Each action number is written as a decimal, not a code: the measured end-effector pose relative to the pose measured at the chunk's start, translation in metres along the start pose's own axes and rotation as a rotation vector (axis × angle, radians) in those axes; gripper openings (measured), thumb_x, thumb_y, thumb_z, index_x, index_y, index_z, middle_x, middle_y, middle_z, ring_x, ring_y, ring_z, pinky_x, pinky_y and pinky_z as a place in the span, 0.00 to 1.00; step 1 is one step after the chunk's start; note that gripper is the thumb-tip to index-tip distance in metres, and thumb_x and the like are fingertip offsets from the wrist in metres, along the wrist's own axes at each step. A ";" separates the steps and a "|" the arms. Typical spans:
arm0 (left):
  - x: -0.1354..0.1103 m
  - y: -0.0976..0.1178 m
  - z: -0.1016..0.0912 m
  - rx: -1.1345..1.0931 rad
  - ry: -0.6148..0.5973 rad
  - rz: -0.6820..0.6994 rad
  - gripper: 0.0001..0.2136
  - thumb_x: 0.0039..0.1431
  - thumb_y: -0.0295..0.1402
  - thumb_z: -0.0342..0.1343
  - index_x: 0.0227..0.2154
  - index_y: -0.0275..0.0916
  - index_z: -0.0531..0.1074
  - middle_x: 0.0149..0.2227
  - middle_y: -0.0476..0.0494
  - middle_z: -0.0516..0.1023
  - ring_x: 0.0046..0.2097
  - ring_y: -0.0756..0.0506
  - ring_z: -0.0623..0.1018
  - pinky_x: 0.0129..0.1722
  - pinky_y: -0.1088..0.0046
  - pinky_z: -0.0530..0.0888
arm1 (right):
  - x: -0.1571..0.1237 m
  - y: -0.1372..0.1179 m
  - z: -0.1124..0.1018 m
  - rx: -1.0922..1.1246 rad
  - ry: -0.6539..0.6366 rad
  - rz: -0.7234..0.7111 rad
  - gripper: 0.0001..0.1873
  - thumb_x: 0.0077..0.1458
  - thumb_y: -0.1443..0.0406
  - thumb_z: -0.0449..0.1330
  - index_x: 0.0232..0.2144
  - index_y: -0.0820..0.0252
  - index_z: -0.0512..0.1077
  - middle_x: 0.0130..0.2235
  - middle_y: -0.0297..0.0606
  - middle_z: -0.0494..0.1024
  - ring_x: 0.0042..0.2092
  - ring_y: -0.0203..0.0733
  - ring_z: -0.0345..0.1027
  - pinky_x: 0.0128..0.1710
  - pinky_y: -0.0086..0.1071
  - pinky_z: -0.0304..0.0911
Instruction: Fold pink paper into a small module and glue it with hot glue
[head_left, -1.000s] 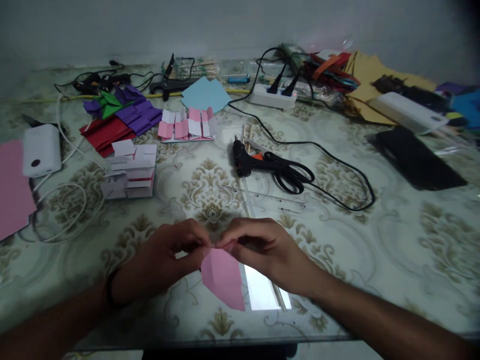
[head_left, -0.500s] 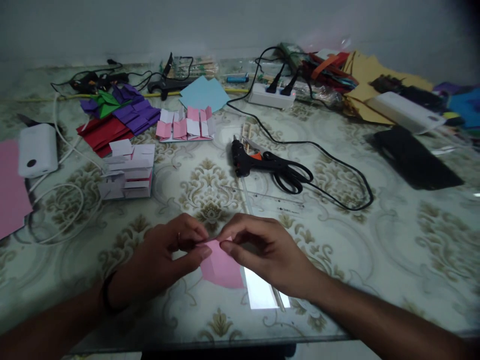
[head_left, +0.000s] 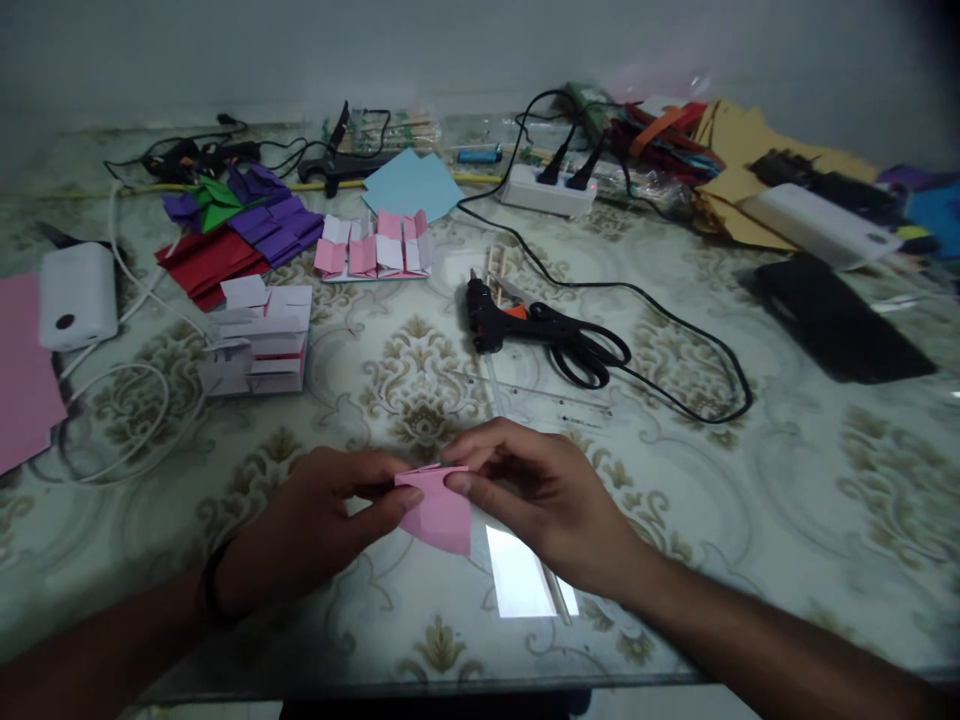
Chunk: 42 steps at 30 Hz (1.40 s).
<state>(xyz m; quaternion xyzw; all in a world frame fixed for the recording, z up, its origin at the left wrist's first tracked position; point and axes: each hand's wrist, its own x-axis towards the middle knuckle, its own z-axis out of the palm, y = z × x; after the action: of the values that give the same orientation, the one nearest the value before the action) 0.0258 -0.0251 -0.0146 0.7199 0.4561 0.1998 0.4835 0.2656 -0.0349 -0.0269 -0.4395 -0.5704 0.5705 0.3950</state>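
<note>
Hands first: left hand and right hand both pinched on the top edge of the pink folded paper, held low by the near edge of the table. Looks like a narrow fold being pressed in along that top strip. Calls next for keeping edges matched while running a fingertip along the crease; scissors and glue gun well apart, untouched.

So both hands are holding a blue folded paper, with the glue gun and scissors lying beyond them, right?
No: the paper is pink, not blue; the head view shows it. The left hand and right hand do hold it, and the glue gun and scissors lie beyond them.
</note>
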 end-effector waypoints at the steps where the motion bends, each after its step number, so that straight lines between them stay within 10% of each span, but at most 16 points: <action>1: 0.000 0.000 0.000 0.005 -0.006 -0.007 0.12 0.70 0.36 0.58 0.36 0.40 0.85 0.29 0.51 0.84 0.28 0.51 0.75 0.30 0.76 0.70 | 0.000 0.000 0.000 0.007 -0.001 0.009 0.05 0.64 0.63 0.70 0.42 0.55 0.82 0.33 0.34 0.87 0.34 0.38 0.81 0.36 0.30 0.74; 17: -0.002 0.006 -0.001 0.089 0.006 0.056 0.14 0.71 0.34 0.54 0.39 0.44 0.87 0.32 0.50 0.90 0.30 0.47 0.83 0.33 0.74 0.73 | 0.000 -0.001 0.005 0.037 -0.168 0.132 0.11 0.64 0.58 0.71 0.44 0.58 0.79 0.32 0.31 0.78 0.34 0.36 0.70 0.35 0.29 0.66; 42: 0.000 0.010 -0.003 0.068 -0.115 0.042 0.15 0.71 0.34 0.57 0.30 0.38 0.86 0.20 0.54 0.74 0.23 0.52 0.67 0.26 0.76 0.65 | -0.001 -0.002 0.007 0.002 -0.180 0.213 0.21 0.60 0.49 0.74 0.30 0.60 0.82 0.26 0.32 0.78 0.28 0.34 0.65 0.28 0.28 0.60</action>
<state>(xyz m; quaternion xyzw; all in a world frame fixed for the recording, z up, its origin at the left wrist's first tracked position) 0.0284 -0.0250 -0.0046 0.7556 0.4187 0.1526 0.4801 0.2588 -0.0380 -0.0247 -0.4443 -0.5529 0.6470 0.2798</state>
